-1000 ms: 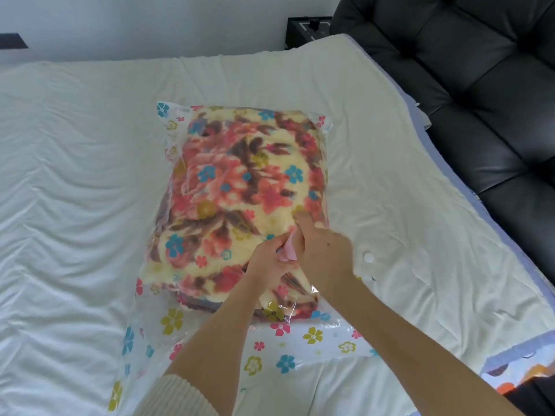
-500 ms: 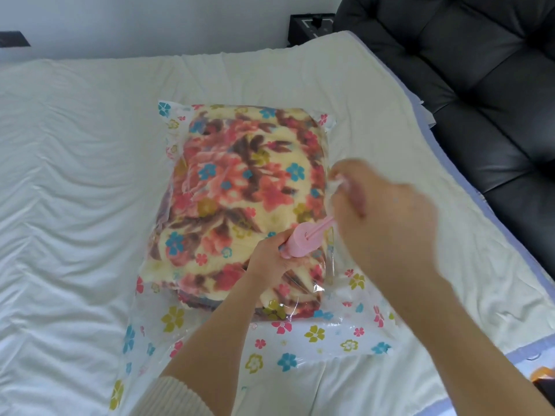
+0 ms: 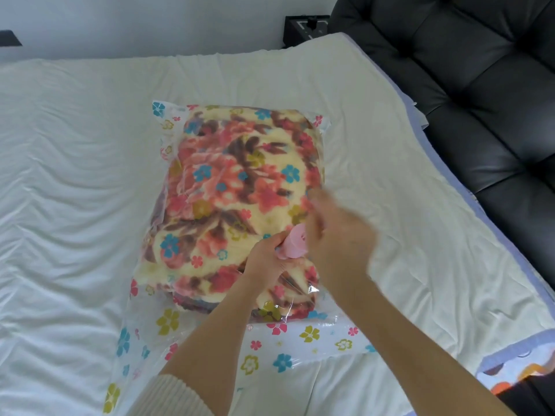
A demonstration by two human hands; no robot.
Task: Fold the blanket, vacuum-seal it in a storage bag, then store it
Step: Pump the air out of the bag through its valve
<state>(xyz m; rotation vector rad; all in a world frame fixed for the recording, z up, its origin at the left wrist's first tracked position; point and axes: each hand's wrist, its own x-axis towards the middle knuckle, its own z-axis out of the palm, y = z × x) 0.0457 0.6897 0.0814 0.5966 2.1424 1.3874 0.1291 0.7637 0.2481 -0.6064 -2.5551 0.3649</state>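
Tilting the pink pump (image 3: 295, 246) could break its seal on the storage bag (image 3: 270, 352); left hand (image 3: 265, 262) fingers grip its base, right hand (image 3: 339, 238) fingers unreadably blurred.

No word, brand, number or sign can be read anywhere in the head view. The clear plastic storage bag (image 3: 279, 349) carries only printed coloured flowers, with no lettering visible among them. The small black box (image 3: 303, 28) at the far edge of the bed shows pale markings on its top, too small to read.
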